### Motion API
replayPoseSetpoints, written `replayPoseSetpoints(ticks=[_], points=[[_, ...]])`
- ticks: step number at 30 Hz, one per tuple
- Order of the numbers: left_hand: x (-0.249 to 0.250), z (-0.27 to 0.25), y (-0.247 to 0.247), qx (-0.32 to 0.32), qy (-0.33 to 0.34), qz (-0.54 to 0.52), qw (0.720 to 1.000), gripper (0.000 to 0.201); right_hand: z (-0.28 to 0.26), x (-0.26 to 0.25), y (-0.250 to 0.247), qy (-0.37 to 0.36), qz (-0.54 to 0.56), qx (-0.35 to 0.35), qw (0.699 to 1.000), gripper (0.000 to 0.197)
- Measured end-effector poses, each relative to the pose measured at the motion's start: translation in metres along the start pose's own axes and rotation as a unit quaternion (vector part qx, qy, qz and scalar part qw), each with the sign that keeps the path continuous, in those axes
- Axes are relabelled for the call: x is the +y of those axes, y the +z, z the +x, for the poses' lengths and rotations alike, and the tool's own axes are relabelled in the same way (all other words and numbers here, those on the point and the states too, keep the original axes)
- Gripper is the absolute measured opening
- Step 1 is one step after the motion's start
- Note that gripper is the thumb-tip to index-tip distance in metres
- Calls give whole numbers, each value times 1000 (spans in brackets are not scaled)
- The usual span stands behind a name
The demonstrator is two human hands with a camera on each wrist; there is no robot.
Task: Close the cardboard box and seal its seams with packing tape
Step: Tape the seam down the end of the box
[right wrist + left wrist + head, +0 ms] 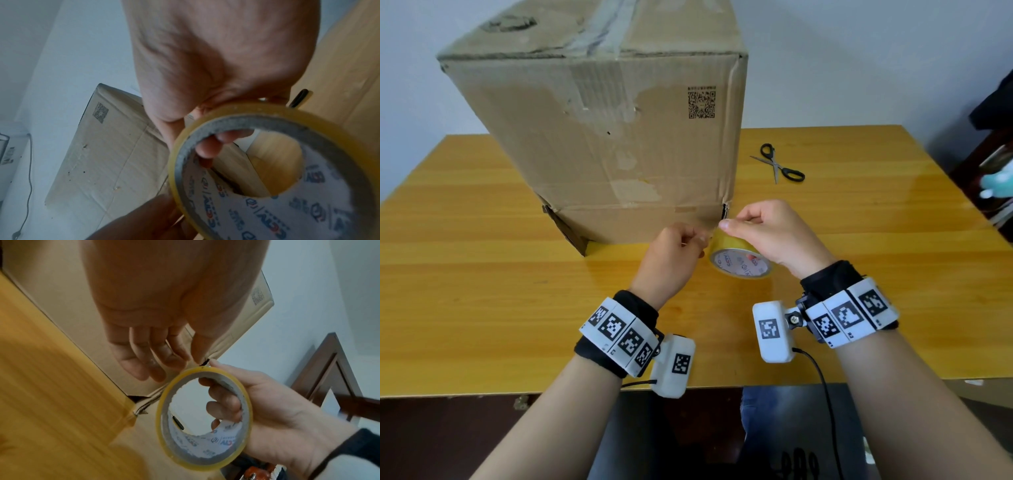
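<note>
A large, worn cardboard box (599,137) stands on the yellow wooden table (482,274), its top flaps down with old tape along the middle seam. Just in front of its lower right corner my right hand (736,226) holds a roll of yellowish packing tape (739,265). In the left wrist view its fingers (222,407) pass through the core of the roll (162,410) and the thumb lies on the outer rim. My left hand (698,241) is right beside the roll. Its thumb and forefinger pinch at the rim, where the tape end seems to lie (185,358).
Black-handled scissors (780,164) lie open on the table to the right of the box. Dark furniture and clutter (993,137) stand past the table's right edge. A cable (822,394) hangs from my right wrist over the near edge.
</note>
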State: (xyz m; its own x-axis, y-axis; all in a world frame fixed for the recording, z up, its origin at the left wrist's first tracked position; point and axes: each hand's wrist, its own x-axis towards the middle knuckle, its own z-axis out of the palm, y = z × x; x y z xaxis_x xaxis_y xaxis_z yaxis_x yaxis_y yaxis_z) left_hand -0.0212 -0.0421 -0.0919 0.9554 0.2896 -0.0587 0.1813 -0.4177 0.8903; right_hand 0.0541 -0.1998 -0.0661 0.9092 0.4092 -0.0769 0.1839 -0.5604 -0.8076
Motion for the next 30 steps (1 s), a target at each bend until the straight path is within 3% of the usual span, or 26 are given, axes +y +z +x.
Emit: replayPoseSetpoints(ticks=[10, 14, 21, 24, 27, 30], points=[[-7, 4, 3, 45, -32, -82, 995, 8, -5, 8, 4, -9, 31, -9, 999, 27], [-6, 5, 8, 32, -49, -112, 992, 17, -7, 8, 1, -29, 8, -13, 999, 28], [-7, 7, 3, 26, 3, -32, 999, 8, -9, 15, -1, -30, 16, -20, 999, 29], [-5, 9, -1, 22, -4, -36, 999, 9, -10, 17, -1, -31, 32, -13, 999, 31], [-2, 7, 0, 28, -27, -92, 995, 11, -12, 18, -3, -40, 48, -3, 998, 39], [0, 7, -2, 42, -34, -117, 992, 13, -14, 18, -5, -48, 63, -4, 997, 60]])
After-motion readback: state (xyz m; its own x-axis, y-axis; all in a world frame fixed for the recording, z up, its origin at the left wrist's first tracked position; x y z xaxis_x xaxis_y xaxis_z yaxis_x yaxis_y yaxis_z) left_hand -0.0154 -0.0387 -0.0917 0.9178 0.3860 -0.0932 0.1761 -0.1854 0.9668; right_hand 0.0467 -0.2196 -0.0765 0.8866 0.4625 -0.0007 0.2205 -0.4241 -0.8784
